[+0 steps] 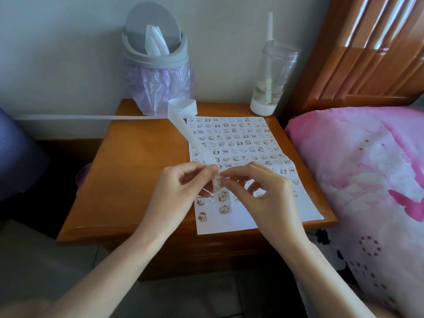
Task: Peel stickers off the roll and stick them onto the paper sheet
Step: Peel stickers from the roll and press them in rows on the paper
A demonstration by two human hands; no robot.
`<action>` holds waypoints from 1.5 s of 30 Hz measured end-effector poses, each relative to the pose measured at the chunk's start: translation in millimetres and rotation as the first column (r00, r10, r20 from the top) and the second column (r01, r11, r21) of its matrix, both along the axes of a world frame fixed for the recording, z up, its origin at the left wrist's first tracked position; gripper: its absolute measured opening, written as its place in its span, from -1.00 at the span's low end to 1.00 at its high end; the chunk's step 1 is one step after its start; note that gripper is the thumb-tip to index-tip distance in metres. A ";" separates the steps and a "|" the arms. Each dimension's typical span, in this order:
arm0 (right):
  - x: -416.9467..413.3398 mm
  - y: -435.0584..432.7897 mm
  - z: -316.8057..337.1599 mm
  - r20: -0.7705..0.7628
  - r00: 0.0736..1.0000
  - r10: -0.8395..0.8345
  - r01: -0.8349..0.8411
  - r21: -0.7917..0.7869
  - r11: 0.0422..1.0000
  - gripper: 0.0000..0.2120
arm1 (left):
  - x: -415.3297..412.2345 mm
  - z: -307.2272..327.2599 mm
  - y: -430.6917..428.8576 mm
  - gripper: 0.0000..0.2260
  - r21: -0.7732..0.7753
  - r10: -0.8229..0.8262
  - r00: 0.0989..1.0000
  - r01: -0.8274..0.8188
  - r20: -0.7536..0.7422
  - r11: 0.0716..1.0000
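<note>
Your left hand [181, 187] and right hand [259, 187] both pinch the sticker strip [221, 196] above the paper sheet [243, 216].

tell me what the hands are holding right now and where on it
Both hold the sticker strip above the paper sheet. The left hand pinches its upper part; the right hand has its grip on a sticker near the top of the printed end.
</note>
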State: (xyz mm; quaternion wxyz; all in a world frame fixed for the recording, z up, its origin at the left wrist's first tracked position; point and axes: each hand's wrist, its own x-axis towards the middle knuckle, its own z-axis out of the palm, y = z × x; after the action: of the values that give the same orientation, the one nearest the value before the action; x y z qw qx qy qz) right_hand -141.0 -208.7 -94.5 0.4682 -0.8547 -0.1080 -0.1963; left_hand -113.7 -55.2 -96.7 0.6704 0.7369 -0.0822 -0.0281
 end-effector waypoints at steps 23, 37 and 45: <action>-1.1 -10.9 7.8 -0.460 0.875 0.152 -0.039 0.246 0.968 -0.98 | 13.5 -0.7 14.5 -0.85 0.013 0.089 0.995 -0.088 -0.052 0.996; -0.3 -6.1 0.7 -0.586 0.802 0.113 -0.098 0.057 0.994 -0.97 | 20.9 -13.5 15.3 -0.82 0.034 0.125 0.990 -0.123 -0.065 0.992; -2.6 -2.3 -3.1 -0.540 0.839 0.067 -0.083 -0.005 0.997 -0.96 | 21.1 -15.1 15.5 -0.82 0.037 0.119 0.991 -0.117 -0.061 0.992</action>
State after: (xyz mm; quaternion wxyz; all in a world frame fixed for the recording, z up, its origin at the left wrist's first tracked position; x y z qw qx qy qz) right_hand -143.6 -211.0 -97.6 0.4750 -0.8770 -0.0081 0.0721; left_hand -92.7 -39.7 -111.8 0.6609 0.7502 -0.0167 -0.0129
